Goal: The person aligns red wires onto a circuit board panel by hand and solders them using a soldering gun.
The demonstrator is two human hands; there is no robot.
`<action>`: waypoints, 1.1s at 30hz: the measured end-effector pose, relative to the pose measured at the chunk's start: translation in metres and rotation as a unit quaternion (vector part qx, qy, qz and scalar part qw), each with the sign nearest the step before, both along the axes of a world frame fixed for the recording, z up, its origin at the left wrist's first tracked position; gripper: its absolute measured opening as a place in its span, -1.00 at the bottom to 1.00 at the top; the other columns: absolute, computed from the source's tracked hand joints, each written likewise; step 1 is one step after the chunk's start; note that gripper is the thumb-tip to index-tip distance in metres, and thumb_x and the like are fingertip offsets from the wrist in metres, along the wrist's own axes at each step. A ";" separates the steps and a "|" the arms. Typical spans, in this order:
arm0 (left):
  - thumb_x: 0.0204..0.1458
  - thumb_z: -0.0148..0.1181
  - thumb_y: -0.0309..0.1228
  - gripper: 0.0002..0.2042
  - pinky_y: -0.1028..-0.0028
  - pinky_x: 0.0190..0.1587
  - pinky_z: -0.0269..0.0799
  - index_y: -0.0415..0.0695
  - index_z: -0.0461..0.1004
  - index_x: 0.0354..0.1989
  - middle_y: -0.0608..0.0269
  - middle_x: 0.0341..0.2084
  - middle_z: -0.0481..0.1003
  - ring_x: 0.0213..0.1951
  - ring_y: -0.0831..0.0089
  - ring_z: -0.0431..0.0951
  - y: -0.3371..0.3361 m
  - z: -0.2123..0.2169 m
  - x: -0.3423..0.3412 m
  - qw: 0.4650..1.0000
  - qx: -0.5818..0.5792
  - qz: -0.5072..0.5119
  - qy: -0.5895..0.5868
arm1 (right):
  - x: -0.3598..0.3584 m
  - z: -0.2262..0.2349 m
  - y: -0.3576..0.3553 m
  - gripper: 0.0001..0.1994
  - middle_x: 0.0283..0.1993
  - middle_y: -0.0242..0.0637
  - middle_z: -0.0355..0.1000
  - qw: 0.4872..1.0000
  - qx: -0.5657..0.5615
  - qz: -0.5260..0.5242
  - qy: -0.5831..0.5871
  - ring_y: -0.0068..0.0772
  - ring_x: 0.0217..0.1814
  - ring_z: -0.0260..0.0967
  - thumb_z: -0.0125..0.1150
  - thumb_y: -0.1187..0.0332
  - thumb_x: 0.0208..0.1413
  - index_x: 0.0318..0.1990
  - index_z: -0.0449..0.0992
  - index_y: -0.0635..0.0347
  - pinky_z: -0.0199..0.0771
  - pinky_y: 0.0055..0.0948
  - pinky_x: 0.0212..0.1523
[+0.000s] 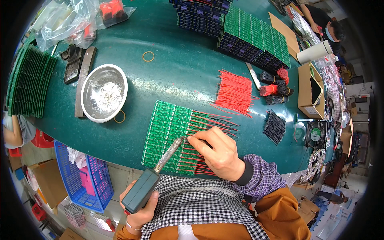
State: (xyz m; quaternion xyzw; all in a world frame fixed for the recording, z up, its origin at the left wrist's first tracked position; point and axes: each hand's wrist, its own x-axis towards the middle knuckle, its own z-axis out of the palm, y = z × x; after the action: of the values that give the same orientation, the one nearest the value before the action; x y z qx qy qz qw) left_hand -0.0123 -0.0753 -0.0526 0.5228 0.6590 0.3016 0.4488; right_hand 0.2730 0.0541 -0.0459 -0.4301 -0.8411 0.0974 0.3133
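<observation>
Surface: green surface [168,76] is stretching out under me in a busy workshop, and it is carrying a steel bowl [104,93], loose red wires [236,94], bundles of black wires [275,127] and stacks of green boards [256,36].
Work piece: I am leaning over a green circuit board panel [168,134] lying flat just in front of me, with red and black leads running off its right edge.
Left hand: my left hand [140,204] is wrapping closed around the dark handle of a soldering iron [154,178], and its tip is reaching the panel close to my other fingers.
Right hand: my right hand [218,154] is resting over the leads on the panel's right side, fingers curled and pinching together on what looks like a thin wire; I cannot tell exactly what is sitting between the fingertips.
Risk: I am judging that the hot tip is working very near my right fingertips, so a small slip could be burning them.
Risk: the leads are lying crowded side by side, so the tip could be touching a neighbouring one and bridging joints.
Around: a blue basket [86,180] is sitting below the surface edge to my left, and another person is working far off at the upper right.
</observation>
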 end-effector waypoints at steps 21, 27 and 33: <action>0.00 0.46 -0.47 -0.77 0.26 -0.35 0.47 -0.27 0.65 -0.19 0.07 -0.36 0.61 -0.42 0.14 0.60 -0.010 0.000 -0.001 0.999 0.018 0.036 -0.013 | -0.005 -0.001 0.000 -0.65 -0.20 -0.21 0.54 1.000 0.005 -0.013 0.014 -0.24 -0.26 0.51 0.37 0.65 -0.17 -0.12 0.66 0.35 0.57 -0.33 -0.31; 0.03 0.46 -0.44 -0.77 0.25 -0.34 0.48 -0.26 0.66 -0.17 0.08 -0.34 0.62 -0.42 0.16 0.60 -0.012 0.004 0.000 0.999 -0.003 0.036 -0.020 | -0.005 -0.005 -0.001 -0.65 -0.23 -0.19 0.56 0.998 0.025 -0.021 0.053 -0.21 -0.26 0.53 0.45 0.67 -0.18 -0.13 0.65 0.36 0.58 -0.31 -0.31; 0.03 0.48 -0.44 -0.77 0.25 -0.36 0.48 -0.26 0.66 -0.17 0.09 -0.36 0.61 -0.43 0.18 0.60 -0.013 0.005 -0.002 1.000 0.009 0.027 -0.001 | -0.001 -0.006 -0.006 -0.65 -0.22 -0.20 0.58 0.998 0.046 -0.009 0.048 -0.21 -0.27 0.55 0.43 0.63 -0.19 -0.13 0.66 0.35 0.58 -0.31 -0.32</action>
State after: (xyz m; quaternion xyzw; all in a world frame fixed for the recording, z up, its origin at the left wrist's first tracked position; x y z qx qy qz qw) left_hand -0.0143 -0.0881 -0.0481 0.5086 0.6695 0.3200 0.4367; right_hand 0.2717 0.0485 -0.0520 -0.4178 -0.8248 0.0762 0.3732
